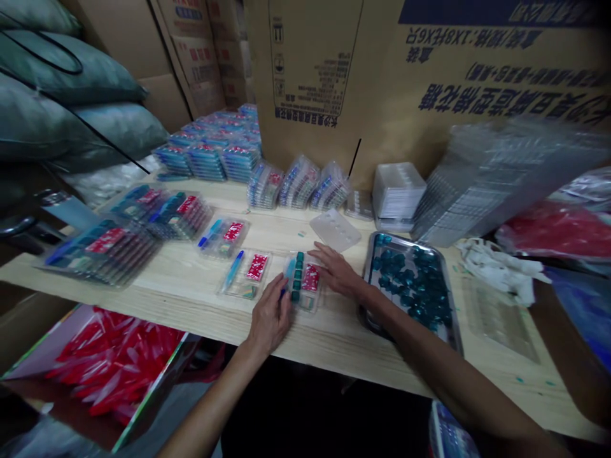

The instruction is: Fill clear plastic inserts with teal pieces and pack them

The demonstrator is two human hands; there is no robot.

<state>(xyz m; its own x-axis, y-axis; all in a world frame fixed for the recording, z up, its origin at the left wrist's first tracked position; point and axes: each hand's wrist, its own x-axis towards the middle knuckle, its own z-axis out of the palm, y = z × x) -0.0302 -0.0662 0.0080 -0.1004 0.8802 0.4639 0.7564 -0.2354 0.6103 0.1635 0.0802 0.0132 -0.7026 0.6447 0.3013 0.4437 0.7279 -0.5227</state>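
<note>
A clear plastic blister tray (304,304) lies on the table between my two hands. In it are a column of dark green cubes (296,278), a red-and-white packet (310,278) and a light blue pen-like piece at its left side. My left hand (271,313) has its fingers and thumb closed at the tray's left edge. My right hand (340,272) is open, its fingers stretched over the upper right edge of the tray. Just left lies another blister tray (244,273) with a blue pen-like piece (233,271) and a red packet (258,267), but no green cubes.
At right stands a metal tray (451,299) of loose green cubes (410,280). Behind are stacked empty blisters (398,191) and a large carton (382,76). Filled packs (112,245) stand at left. Below the table edge sits a box of red pieces (119,356).
</note>
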